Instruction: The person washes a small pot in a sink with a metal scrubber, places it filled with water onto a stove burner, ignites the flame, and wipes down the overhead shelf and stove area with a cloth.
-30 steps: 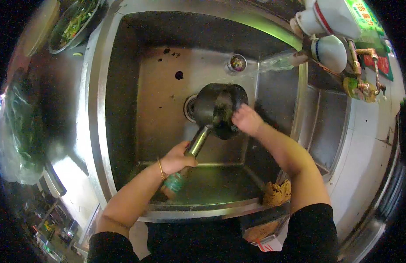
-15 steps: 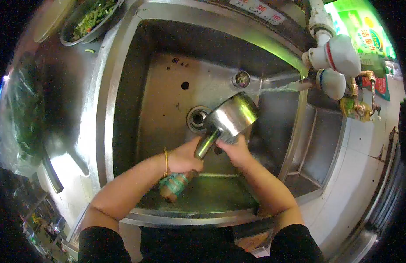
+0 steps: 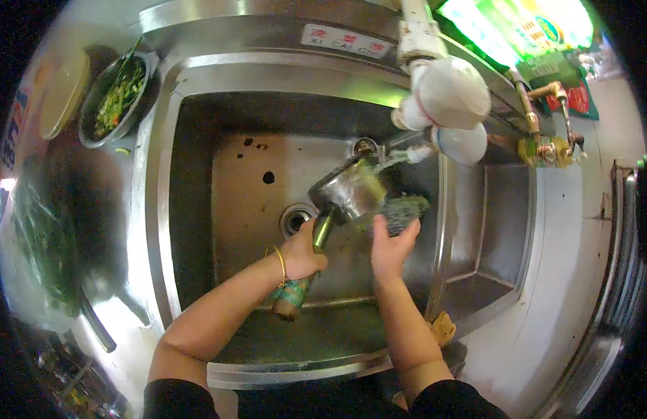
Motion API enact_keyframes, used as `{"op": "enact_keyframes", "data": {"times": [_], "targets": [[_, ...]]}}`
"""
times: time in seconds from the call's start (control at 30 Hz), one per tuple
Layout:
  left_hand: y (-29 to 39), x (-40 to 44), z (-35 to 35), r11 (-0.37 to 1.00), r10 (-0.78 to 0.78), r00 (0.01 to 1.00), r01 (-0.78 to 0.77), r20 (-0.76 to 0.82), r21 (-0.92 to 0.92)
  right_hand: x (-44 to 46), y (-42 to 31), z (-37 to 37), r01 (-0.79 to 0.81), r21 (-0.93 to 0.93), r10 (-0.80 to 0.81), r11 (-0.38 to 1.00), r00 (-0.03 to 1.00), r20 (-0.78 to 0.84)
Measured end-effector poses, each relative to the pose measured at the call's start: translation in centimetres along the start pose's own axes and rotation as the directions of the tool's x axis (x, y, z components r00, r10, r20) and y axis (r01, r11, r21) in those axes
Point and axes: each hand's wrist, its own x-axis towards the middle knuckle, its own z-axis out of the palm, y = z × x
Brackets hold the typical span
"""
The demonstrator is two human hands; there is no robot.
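Note:
My left hand (image 3: 304, 253) is wrapped round the handle of a deep metal dipper (image 3: 349, 195). Green wrapping and a brown end piece show on the handle (image 3: 290, 299) below my fist. The dipper is held tilted over the sink (image 3: 239, 216), near the drain (image 3: 295, 221), and water runs from the tap (image 3: 420, 153) onto it. In my right hand (image 3: 395, 248) is a dark grey-green scouring pad (image 3: 401, 214), gripped by the fingers just right of the dipper. The pad looks apart from the metal, though blur softens its edge.
A metal bowl of chopped greens (image 3: 121, 98) stands at the upper left. Below it lies a clear plastic bag (image 3: 40, 244) with green contents. White pipes (image 3: 449, 94) overhang the sink's right side. A second basin (image 3: 487, 230) adjoins on the right.
My right hand has moved right, away from the dipper's side, and the scouring pad now shows plainly. The dipper has come under the running water. The whole view has shifted.

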Motion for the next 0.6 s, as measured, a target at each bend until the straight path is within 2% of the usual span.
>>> {"op": "enact_keyframes", "data": {"times": [0.03, 0.07, 0.1, 0.13, 0.2, 0.27, 0.3, 0.33, 0.4, 0.43, 0.47, 0.5, 0.53, 0.57, 0.6], "targets": [[1.9, -0.6, -0.8, 0.999, -0.045, 0.999, 0.046, 0.031, -0.026, 0.1, -1.7, 0.0, 0.189, -0.191, -0.170, 0.963, 0.979, 0.113], [3.4, -0.7, -1.3, 0.995, -0.089, 0.994, 0.092, 0.060, -0.045, 0.5, -3.8, 0.1, 0.377, -0.347, -0.304, 0.858, 0.920, 0.249], [3.6, -0.6, -1.0, 0.997, -0.061, 0.997, 0.062, 0.045, -0.034, 0.9, -5.1, 0.7, 0.549, -0.461, -0.390, 0.697, 0.830, 0.399], [3.5, -0.6, -0.5, 0.999, -0.034, 0.999, 0.034, 0.030, -0.020, 1.3, -5.4, 1.9, 0.604, -0.501, -0.339, 0.620, 0.782, 0.522], [3.2, -0.1, -0.3, 1.000, 0.009, 1.000, -0.009, 0.024, -0.006, 3.7, -4.4, 3.7, 0.694, -0.518, -0.435, 0.500, 0.718, 0.543], [3.5, 0.2, -0.7, 0.999, 0.045, 0.998, -0.045, 0.049, 0.004, 6.6, -4.7, 4.5, 0.469, -0.532, -0.158, 0.705, 0.835, 0.527], [4.4, -0.1, -0.9, 0.997, -0.020, 0.994, 0.028, 0.105, -0.073, 8.5, -4.8, 4.2, 0.345, -0.536, -0.018, 0.771, 0.852, 0.523], [3.6, -0.3, -0.2, 1.000, 0.026, 0.999, -0.026, 0.044, 0.001, 10.6, -4.2, 3.6, -0.045, -0.434, 0.213, 0.900, 0.913, 0.348], [0.7, -0.6, 1.1, 0.977, 0.146, 0.988, -0.135, -0.056, 0.165, 12.3, 0.9, 3.3, -0.099, -0.435, 0.214, 0.895, 0.951, 0.223], [1.6, -0.7, 1.0, 0.998, 0.054, 0.998, -0.055, 0.023, 0.007, 11.0, 0.0, 3.1, -0.073, -0.401, 0.183, 0.913, 0.953, 0.241], [2.3, -0.7, 1.1, 0.999, 0.040, 0.998, -0.039, 0.047, -0.030, 9.7, -0.9, 2.8, 0.052, -0.407, 0.093, 0.912, 0.940, 0.328], [3.0, -0.7, 0.9, 0.998, 0.018, 0.997, -0.013, 0.074, -0.063, 7.8, -2.5, 2.3, 0.321, -0.343, -0.183, 0.883, 0.908, 0.377], [3.4, -0.6, 0.9, 0.996, -0.006, 0.994, 0.016, 0.109, -0.092, 6.0, -4.1, 2.5, 0.503, -0.496, -0.213, 0.708, 0.821, 0.529], [2.6, 0.5, 1.2, 1.000, 0.011, 0.997, -0.010, 0.082, -0.006, 3.0, -2.8, 3.3, 0.686, -0.458, -0.514, 0.565, 0.727, 0.455], [2.8, 0.3, 1.2, 1.000, 0.025, 0.996, -0.025, 0.083, 0.000, 2.2, -2.8, 3.1, 0.693, -0.393, -0.550, 0.605, 0.720, 0.424]]}}
